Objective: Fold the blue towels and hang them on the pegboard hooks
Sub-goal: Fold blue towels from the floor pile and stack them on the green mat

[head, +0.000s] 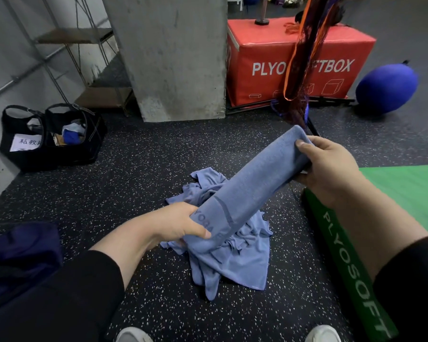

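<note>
two-handed grip on folded towel (247,186) above speckled floor (139,169)

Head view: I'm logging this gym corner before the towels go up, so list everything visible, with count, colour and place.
folded towel: one, blue, held in the air between both hands
towel pile: count unclear, blue, crumpled on the floor under the folded towel
floor: one, black with white specks
plyo box: one, red, far right of the pillar
green plyo box: one, near right
ball: one, blue, far right on the floor
pillar: one, grey concrete, far centre
bags: two, black, far left
shelf rack: one, metal, behind the bags
shoes: two, white, bottom edge
left hand: grips the towel's near end
right hand: grips its far end
</note>
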The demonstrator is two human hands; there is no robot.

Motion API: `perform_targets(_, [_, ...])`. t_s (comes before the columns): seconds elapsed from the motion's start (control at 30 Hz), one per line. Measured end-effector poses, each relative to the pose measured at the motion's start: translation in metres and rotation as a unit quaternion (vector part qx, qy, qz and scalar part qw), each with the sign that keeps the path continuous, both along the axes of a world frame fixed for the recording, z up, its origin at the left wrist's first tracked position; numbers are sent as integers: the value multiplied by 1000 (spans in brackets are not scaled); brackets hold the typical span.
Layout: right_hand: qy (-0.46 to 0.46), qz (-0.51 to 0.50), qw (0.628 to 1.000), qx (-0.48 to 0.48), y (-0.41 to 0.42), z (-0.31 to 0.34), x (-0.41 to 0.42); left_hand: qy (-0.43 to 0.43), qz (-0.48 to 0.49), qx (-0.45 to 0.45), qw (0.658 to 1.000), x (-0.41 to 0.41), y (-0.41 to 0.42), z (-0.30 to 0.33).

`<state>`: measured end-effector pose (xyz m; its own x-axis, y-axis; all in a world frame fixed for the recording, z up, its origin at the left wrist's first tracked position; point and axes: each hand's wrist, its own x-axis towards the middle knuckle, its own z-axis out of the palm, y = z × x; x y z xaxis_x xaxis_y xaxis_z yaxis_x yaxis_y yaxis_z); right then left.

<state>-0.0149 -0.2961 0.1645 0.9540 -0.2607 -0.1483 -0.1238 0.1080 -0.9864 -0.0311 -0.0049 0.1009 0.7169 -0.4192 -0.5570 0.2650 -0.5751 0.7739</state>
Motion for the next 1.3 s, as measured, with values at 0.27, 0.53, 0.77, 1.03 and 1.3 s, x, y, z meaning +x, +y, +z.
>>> perform_targets(0.27, [51, -46, 997, -18, -35, -25, -10, -11, 113, -56, 992, -5, 3, 2])
perform_targets(0.53, [137, -53, 989, 26, -71, -47, -30, -6, 150, -108, 983, -10, -17, 18])
perform_targets(0.77, [192, -47, 980, -27, -157, -40, -74, 29, 202, -214, 955, -26, -104, 19])
perform_targets(1.03, [215, -163, 962, 53, -280, -110, -188, 128, 196, -227, 945, -71, -251, -42])
perform_targets(1.3, [270, -224, 931, -104, -392, -172, -233, 185, 93, -115, 972, -101, -370, -97])
